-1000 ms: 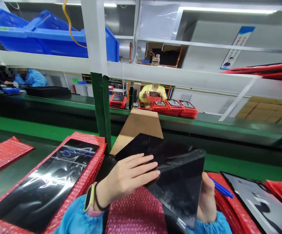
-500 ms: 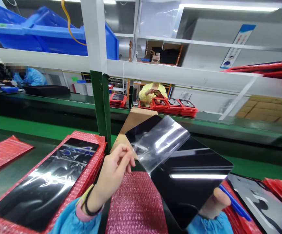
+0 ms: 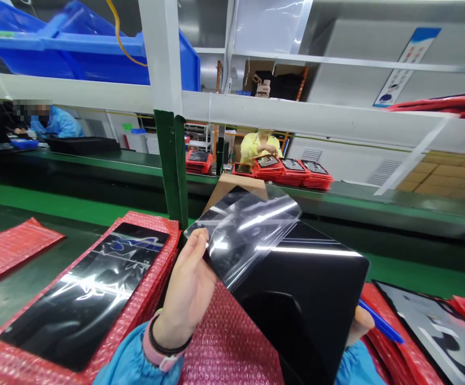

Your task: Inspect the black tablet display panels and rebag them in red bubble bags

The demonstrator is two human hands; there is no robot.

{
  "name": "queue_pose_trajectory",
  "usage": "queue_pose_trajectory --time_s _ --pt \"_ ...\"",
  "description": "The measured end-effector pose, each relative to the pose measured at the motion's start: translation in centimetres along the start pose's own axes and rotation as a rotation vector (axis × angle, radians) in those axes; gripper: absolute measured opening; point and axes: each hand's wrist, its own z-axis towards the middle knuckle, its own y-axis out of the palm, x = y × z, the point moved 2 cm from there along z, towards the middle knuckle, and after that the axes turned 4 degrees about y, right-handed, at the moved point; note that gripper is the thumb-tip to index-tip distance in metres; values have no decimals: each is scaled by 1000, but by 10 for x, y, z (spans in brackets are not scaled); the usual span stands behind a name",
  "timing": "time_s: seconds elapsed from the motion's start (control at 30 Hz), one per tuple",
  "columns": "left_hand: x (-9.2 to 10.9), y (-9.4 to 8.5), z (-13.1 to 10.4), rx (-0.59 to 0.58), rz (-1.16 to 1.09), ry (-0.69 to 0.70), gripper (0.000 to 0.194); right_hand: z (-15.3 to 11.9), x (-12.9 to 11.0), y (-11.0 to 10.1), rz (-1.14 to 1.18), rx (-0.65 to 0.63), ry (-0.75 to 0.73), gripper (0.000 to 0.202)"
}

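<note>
A glossy black screen panel (image 3: 296,299) is tilted up in front of me, its lower right edge gripped by my right hand (image 3: 361,325). A blue pen-like stick (image 3: 382,321) juts out from behind that hand; most of its hold is hidden. My left hand (image 3: 192,283) pinches the left corner of a clear plastic film (image 3: 252,224). The film is bent up over the panel's upper left part, and its lower edge still meets the panel. Beneath the panel lies a red bubble-wrap bag (image 3: 224,337).
To the left, another black screen panel (image 3: 91,294) lies on stacked red bubble-wrap bags (image 3: 168,235). A grey-backed panel (image 3: 436,326) lies at right. A green post (image 3: 171,166) and a cardboard piece (image 3: 238,184) stand ahead. Two people work across the bench.
My left hand has closed on the film's corner and pulled it up and left, bending the film. The panel has shifted slightly left in my right hand.
</note>
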Motion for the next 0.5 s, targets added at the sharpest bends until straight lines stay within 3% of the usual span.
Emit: queue_pose_trajectory --time_s 0.1,0.17,0.27,0.33,0.5 --pt "6 -3 -1 60 -18 122 7 1 -11 8 231 -66 226 31" --pt "11 -2 -3 9 -28 269 6 -3 -26 23 289 -157 299 38" --pt "16 -4 -9 0 -1 505 6 -17 -46 48 210 -341 295 62" --pt "17 -7 -15 48 36 591 6 -24 -51 56 87 -387 266 71" --pt "12 -14 -25 96 75 590 9 -30 -44 54 -118 -331 166 81"
